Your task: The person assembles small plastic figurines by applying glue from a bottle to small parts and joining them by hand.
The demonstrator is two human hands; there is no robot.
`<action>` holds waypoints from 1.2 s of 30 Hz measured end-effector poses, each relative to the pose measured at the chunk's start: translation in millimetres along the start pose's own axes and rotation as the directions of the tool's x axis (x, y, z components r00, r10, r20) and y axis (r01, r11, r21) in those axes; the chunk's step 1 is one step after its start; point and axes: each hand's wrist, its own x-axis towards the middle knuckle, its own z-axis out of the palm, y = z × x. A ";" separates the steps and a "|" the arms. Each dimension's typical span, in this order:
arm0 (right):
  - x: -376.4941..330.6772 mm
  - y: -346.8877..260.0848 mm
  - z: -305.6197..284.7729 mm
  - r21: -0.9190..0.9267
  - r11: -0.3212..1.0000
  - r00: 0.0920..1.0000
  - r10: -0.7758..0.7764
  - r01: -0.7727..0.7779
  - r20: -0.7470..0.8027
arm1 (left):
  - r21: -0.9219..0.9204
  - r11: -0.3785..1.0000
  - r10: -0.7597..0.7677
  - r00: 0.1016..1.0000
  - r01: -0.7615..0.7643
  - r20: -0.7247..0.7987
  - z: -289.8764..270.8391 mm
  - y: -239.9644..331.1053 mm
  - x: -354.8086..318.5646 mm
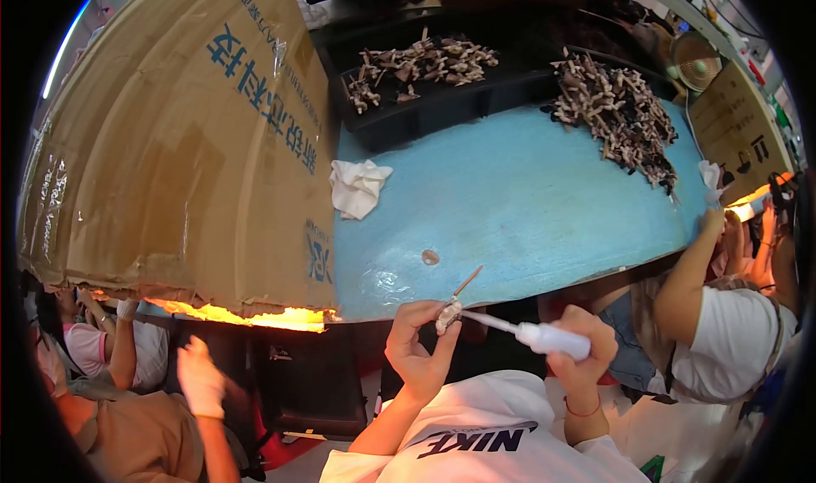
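Across the blue bench (501,202), small parts (616,117) lie heaped at upper right. Below the frame's centre, my left hand (416,349) pinches a small pale piece (448,317), and my right hand (586,347) grips a white bottle (554,341), nozzle (495,322) pointed at it.

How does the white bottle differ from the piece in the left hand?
The bottle is smooth and white; the piece is beige and lumpy, with a thin brown stick. The bottle is larger than the piece. The right hand grips the bottle; the left hand pinches the piece. Both are hand-held.
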 end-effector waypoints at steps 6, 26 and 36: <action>1.6 -24.4 2.3 -0.030 0.995 0.987 -0.093 0.097 0.133 | 0.188 0.964 0.203 0.978 -0.190 -0.055 -4.6 9.2 4.9; 12.7 -31.8 9.4 -0.153 0.967 0.967 -0.177 0.206 0.182 | 0.362 0.883 0.323 0.946 -0.300 -0.004 -7.0 8.3 7.4; 11.8 -28.9 9.6 -0.144 0.968 0.965 -0.173 0.203 0.195 | 0.311 0.915 0.281 0.959 -0.257 -0.034 -6.1 8.1 5.6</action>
